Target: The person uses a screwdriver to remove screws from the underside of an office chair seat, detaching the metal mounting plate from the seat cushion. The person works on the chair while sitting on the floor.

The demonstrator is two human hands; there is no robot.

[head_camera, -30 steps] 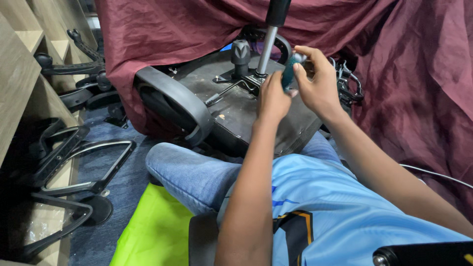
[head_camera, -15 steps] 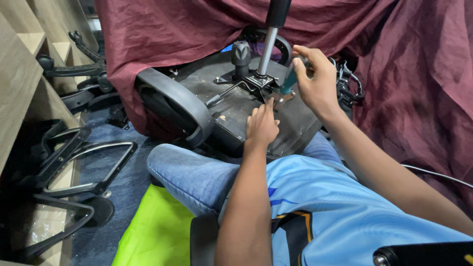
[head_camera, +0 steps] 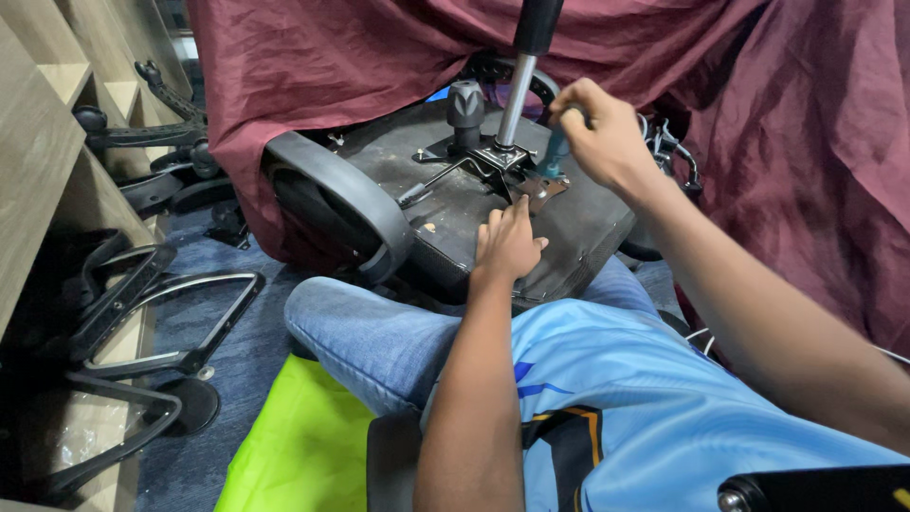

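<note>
An overturned office chair seat [head_camera: 445, 204] lies across my lap, its black underside up. A metal mechanism plate [head_camera: 502, 166] with a silver gas cylinder [head_camera: 517, 85] stands at its middle. My right hand [head_camera: 597, 133] grips a teal-handled screwdriver [head_camera: 553, 156], its tip down at the plate's right bracket. My left hand [head_camera: 507, 246] rests flat on the seat's underside just below that bracket, fingers spread, holding nothing. A black armrest [head_camera: 332, 190] curves off the seat's left side.
Maroon cloth [head_camera: 787, 142] drapes behind and to the right. Loose black armrest frames [head_camera: 142, 313] lie on the blue carpet at left, beside wooden shelving [head_camera: 38, 142]. A lime-green mat [head_camera: 294, 446] lies under my leg. More chair parts [head_camera: 152, 133] sit at the back left.
My left hand dropped from the screwdriver onto the seat's underside. My right hand shifted a little left and up, bringing the screwdriver upright over the bracket.
</note>
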